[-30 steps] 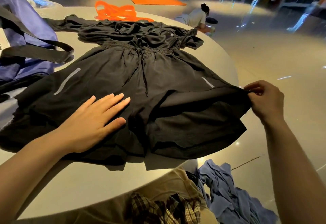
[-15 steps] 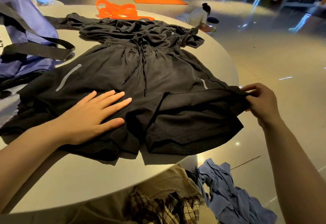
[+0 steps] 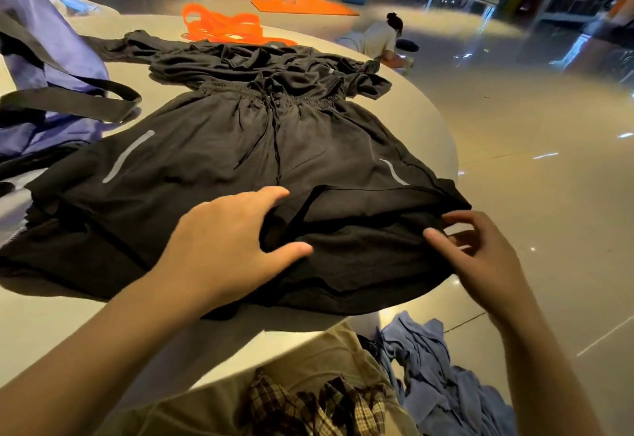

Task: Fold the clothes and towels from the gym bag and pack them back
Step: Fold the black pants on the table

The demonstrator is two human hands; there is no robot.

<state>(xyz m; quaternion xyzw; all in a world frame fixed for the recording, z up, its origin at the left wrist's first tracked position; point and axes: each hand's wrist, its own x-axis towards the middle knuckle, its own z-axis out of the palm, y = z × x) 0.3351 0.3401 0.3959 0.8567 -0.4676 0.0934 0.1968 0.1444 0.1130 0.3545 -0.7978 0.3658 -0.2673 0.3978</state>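
Head view looks down on the black shorts [image 3: 240, 161], spread flat on the round white counter [image 3: 61, 326] with the waistband away from me and the leg hems toward me. My left hand [image 3: 226, 247] rests on the shorts near the crotch, fingers loosely spread, thumb and fingers curling into the cloth as if gathering it. My right hand [image 3: 480, 254] is at the right leg's outer hem, fingers bent around the edge; whether it truly pinches the fabric I cannot tell. The shorts' long axis runs left to right, so I judge the fold will carry the right leg across toward the left, and my right hand is the nearer one for that. Beyond the waistband lies a crumpled black shirt [image 3: 267, 65], then orange straps [image 3: 223, 27]. Left of the shorts sits the purple gym bag [image 3: 44, 58]. Around the counter is a glossy gym floor [image 3: 514, 127].
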